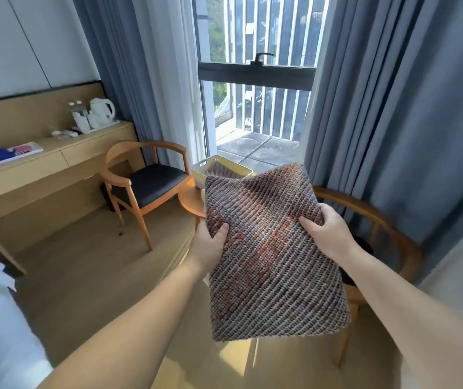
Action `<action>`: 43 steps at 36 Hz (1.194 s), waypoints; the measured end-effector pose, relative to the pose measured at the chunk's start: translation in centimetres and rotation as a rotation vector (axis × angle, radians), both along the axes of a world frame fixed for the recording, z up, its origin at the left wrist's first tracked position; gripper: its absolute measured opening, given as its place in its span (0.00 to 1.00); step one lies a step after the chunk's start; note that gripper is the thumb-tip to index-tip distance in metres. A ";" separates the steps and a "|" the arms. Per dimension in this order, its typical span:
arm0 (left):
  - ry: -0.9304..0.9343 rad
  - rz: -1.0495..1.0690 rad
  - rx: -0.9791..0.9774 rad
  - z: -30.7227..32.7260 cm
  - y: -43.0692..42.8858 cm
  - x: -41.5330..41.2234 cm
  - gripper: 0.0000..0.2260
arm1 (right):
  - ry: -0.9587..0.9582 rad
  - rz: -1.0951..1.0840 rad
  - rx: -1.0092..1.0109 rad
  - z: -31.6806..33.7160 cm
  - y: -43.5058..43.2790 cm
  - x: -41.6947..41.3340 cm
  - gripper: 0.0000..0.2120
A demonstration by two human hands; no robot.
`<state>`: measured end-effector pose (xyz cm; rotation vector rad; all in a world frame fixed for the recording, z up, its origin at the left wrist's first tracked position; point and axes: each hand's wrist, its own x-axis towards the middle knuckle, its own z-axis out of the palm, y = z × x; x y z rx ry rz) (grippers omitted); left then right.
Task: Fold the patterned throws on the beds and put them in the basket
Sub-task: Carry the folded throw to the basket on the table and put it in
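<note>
Left hand (pixel 210 242) and right hand (pixel 324 230) each pinch a side edge of the folded throw (pixel 266 248), thumbs on top, holding it mid-air short of the yellow basket (pixel 243 170) on the small round table (pixel 192 200). Risk: the loose folded layers could slip open or catch the basket rim on the drop, since another patterned piece seems to sit inside. Throw is a thick, coarse, floppy knit, grey-purple with orange flecks; basket is rigid perforated plastic.
</note>
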<state>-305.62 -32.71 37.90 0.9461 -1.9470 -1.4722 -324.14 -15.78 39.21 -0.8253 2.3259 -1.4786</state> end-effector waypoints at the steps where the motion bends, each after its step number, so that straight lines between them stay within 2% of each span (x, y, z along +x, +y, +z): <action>1: 0.002 0.000 -0.001 0.1 -0.7 -0.9 0.22 | 0.004 0.004 -0.001 0.1 -0.7 -1.0 0.15; 11: -0.058 -0.011 0.005 -1.0 -10.9 -9.2 0.20 | 0.062 0.000 0.052 -0.8 -10.2 -9.0 0.15; 19: -0.069 -0.157 0.022 -1.8 -24.4 -16.7 0.13 | 0.074 -0.090 0.087 -0.9 -22.2 -15.2 0.16; 23: -0.056 -0.221 0.059 -0.8 -30.6 -20.0 0.23 | 0.063 -0.136 0.100 0.1 -27.8 -17.6 0.18; 33: -0.044 -0.260 0.054 0.2 -41.1 -27.3 0.16 | 0.056 -0.187 0.060 1.3 -37.2 -23.1 0.13; 36: -0.035 -0.243 0.053 0.0 -43.1 -29.5 0.17 | 0.051 -0.169 0.030 1.2 -39.3 -24.8 0.09; 40: -0.046 -0.221 0.053 -0.6 -45.6 -32.6 0.15 | 0.030 -0.161 0.056 0.4 -42.1 -28.4 0.11; 43: -0.057 -0.210 0.052 -1.2 -47.6 -35.7 0.21 | 0.012 -0.149 0.044 -0.6 -44.5 -32.1 0.10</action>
